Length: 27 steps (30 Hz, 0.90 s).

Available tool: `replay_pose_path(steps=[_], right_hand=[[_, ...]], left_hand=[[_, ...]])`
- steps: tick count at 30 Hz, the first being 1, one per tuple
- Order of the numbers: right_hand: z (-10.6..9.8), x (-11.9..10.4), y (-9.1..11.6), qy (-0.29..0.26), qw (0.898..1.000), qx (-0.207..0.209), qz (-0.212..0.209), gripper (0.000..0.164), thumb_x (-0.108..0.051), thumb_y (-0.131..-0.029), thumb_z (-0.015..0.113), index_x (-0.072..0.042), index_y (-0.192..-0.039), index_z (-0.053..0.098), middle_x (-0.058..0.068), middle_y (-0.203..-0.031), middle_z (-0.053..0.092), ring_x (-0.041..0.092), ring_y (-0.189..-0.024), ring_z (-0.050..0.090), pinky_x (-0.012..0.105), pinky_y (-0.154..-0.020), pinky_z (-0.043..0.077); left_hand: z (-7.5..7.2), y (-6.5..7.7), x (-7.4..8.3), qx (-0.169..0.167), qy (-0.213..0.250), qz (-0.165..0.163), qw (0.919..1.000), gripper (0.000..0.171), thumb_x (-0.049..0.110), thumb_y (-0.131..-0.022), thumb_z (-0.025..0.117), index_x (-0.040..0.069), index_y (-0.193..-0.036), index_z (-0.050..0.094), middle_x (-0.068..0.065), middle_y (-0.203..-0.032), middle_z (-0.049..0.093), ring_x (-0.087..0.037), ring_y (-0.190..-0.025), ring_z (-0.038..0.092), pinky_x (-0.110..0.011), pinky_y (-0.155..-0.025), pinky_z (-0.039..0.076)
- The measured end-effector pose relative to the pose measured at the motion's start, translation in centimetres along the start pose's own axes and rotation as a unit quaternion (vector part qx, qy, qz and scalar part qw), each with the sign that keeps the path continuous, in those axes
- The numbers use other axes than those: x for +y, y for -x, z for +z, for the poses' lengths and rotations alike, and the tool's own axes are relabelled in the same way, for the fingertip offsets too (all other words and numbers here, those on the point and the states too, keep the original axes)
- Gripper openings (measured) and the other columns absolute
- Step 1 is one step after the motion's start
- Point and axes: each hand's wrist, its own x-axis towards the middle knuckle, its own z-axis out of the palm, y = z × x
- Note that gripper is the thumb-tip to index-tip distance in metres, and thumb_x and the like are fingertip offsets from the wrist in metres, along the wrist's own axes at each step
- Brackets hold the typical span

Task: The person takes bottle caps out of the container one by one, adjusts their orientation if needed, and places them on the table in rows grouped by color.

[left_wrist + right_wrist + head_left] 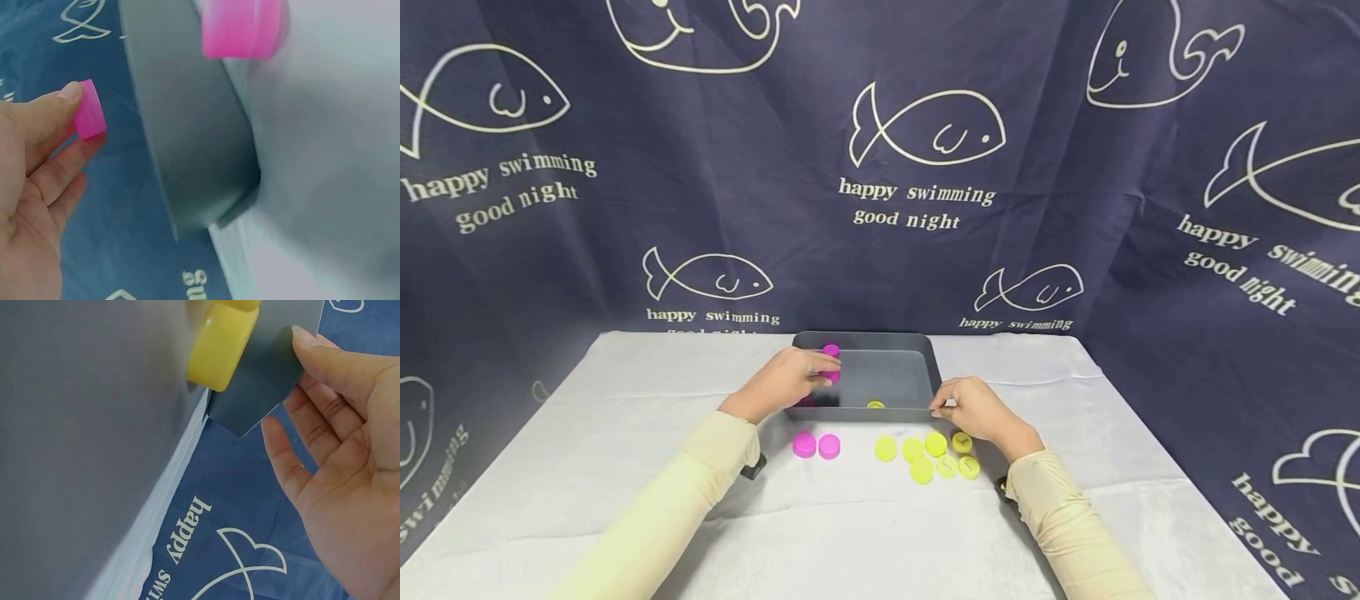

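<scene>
My left hand (784,377) reaches over the left part of a dark grey tray (887,414). Its thumb and fingers pinch a pink bottle cap (90,110), held on edge in the left wrist view. Just beyond those fingers, another pink cap (831,350) shows by the tray's back wall. A yellow cap (876,405) inside the tray peeks over the near wall, which hides its lower part. My right hand (977,408) grips the tray's near right corner, thumb on one face of the wall and fingers behind it in the right wrist view.
In front of the tray, two pink caps (804,445) lie side by side on the white cloth (850,533). Several yellow caps (922,471) are grouped to their right, close to my right wrist. A dark blue fish-print curtain (925,275) stands behind the table.
</scene>
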Motion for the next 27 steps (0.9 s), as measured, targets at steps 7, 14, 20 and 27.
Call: replay_pose_path(steps=[7,14,20,27], right_hand=[[0.0,0.2,0.0,0.001,1.000,-0.004,0.005,0.008,-0.007,-0.082,0.079,-0.014,-0.081,0.079,-0.013,-0.080,0.070,0.015,-0.082,0.069,0.037,-0.083,0.057],[0.1,0.2,-0.1,0.001,1.000,-0.004,-0.001,0.008,-0.007,-0.082,0.079,-0.015,-0.081,0.079,-0.013,-0.081,0.072,0.013,-0.083,0.069,0.037,-0.085,0.057],[-0.1,0.2,0.0,-0.002,1.000,0.000,-0.008,0.009,-0.005,-0.081,0.079,-0.015,-0.081,0.079,-0.011,-0.080,0.072,0.015,-0.082,0.069,0.038,-0.084,0.057],[0.0,0.1,0.1,-0.004,1.000,-0.002,-0.005,0.009,-0.005,-0.082,0.078,-0.013,-0.081,0.079,-0.011,-0.080,0.072,0.015,-0.082,0.070,0.038,-0.083,0.057]], left_hand=[[-1.8,3.3,0.7,0.010,0.016,0.002,0.9998,0.027,0.008,-0.083,0.079,0.008,-0.109,0.077,-0.004,-0.114,0.074,-0.023,-0.111,0.068,-0.042,-0.099,0.053],[-2.5,6.3,1.2,-0.010,0.025,-0.006,0.9996,0.027,0.005,-0.081,0.080,0.007,-0.107,0.078,-0.004,-0.108,0.075,-0.024,-0.106,0.070,-0.044,-0.096,0.055],[-2.0,7.4,0.6,-0.063,0.026,-0.035,0.9971,0.021,0.005,-0.076,0.083,0.006,-0.097,0.079,0.001,-0.098,0.076,-0.021,-0.098,0.072,-0.040,-0.090,0.058],[-1.0,8.1,0.4,-0.100,0.036,-0.078,0.9913,0.021,0.005,-0.072,0.084,0.011,-0.092,0.081,0.009,-0.091,0.075,-0.013,-0.091,0.070,-0.035,-0.085,0.059]])
